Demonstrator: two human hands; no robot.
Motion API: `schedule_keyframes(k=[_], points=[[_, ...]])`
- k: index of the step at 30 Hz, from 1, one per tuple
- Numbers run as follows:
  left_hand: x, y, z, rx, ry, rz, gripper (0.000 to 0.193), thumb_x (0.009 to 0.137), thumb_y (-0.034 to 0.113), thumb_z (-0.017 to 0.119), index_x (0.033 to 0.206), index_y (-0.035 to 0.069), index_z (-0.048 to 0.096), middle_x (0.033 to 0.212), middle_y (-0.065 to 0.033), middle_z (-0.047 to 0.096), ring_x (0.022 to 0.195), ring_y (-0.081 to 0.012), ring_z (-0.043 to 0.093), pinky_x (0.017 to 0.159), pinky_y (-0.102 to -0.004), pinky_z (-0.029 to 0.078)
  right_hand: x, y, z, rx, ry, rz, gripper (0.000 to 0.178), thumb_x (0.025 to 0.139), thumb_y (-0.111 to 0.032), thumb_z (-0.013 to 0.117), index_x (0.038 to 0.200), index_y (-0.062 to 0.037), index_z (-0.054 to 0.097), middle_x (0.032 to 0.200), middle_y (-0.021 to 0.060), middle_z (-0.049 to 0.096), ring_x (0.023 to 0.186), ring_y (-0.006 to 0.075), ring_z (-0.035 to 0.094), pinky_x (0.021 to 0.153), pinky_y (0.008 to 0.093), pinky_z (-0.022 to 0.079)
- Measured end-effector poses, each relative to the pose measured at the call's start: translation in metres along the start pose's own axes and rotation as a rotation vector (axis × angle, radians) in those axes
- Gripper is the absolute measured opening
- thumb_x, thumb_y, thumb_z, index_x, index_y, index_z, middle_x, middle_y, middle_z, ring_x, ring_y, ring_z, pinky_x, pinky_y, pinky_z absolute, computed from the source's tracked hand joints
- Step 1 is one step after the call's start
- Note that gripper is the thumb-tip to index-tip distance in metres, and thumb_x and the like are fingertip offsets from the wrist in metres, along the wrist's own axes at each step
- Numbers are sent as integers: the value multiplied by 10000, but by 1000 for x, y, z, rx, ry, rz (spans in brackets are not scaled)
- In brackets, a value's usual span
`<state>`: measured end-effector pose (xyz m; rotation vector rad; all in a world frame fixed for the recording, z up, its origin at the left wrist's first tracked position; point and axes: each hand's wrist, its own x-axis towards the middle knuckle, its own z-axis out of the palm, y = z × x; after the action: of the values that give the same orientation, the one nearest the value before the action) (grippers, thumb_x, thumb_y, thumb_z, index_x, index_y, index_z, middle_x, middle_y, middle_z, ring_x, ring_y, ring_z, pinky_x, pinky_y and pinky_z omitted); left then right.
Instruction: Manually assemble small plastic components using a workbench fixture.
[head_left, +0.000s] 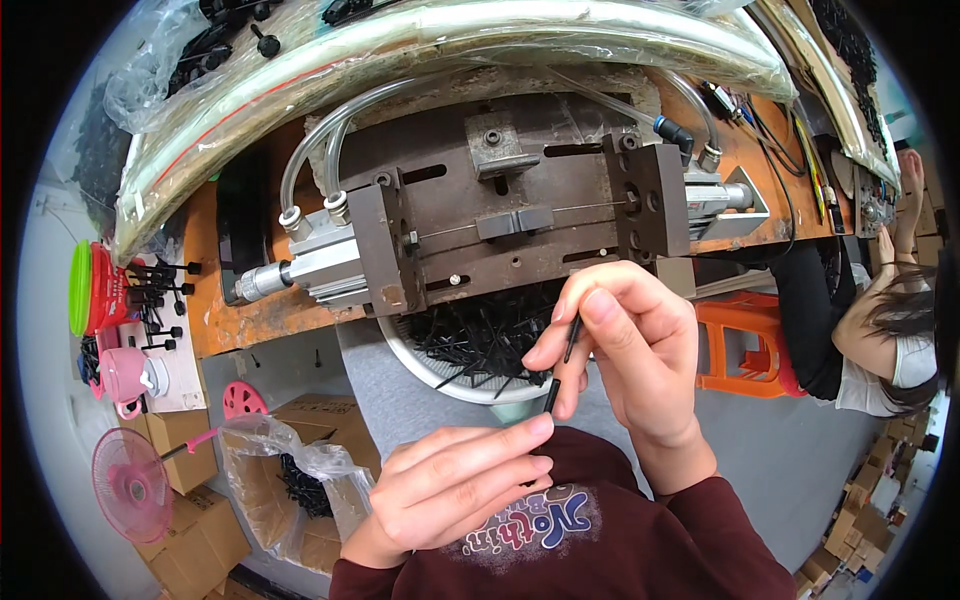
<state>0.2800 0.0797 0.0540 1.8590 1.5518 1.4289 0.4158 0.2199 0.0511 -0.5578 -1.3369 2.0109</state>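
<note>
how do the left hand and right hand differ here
The left hand sits lower, the right hand nearer the dark fixture. The left hand's fingers stretch out side by side; the right hand's thumb and index finger pinch. Both have a slim black part at their fingertips.

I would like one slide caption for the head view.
Left hand and right hand each hold a slim black piece before a brown metal fixture.

Dull black plastic-looking rod (552, 395) at lower centre; above, the matt brown metal fixture (440, 200); scuffed wooden worktop (225, 328) left; glossy clear plastic sheeting (460, 47) gleams up top.
</note>
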Motion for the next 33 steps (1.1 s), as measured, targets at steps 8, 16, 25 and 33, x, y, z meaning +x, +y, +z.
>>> schedule_keyframes(k=[8, 16, 25, 33], points=[[1, -2, 2, -3, -3, 18, 310, 610, 90, 839, 889, 30, 718, 1085, -129, 679, 794, -205, 682, 658, -285, 556, -4, 2, 5, -2, -25, -12, 192, 1005, -114, 448, 1011, 36, 569, 841, 147, 687, 555, 110, 632, 490, 194, 446], [-2, -4, 3, 23, 11, 16, 316, 607, 92, 840, 891, 32, 716, 1077, -132, 683, 800, -211, 684, 665, -286, 560, -4, 3, 5, 25, -5, -22, 185, 1004, -101, 446, 1008, 46, 559, 835, 158, 676, 558, 120, 630, 515, 207, 482], [-1, -6, 4, 29, 15, 35, 302, 605, 92, 845, 872, 30, 717, 1078, -130, 683, 802, -209, 682, 660, -278, 555, -3, 3, 6, 30, -8, -21, 177, 998, -79, 451, 1009, 63, 555, 839, 160, 668, 560, 128, 627, 526, 222, 500], [-1, -6, 1, 21, -4, 21, 302, 609, 96, 841, 876, 28, 717, 1086, -140, 680, 798, -206, 681, 657, -279, 553, -7, 1, 7, 45, -42, -20, 178, 996, -69, 458, 1021, 79, 553, 836, 163, 663, 583, 134, 636, 530, 229, 513]])
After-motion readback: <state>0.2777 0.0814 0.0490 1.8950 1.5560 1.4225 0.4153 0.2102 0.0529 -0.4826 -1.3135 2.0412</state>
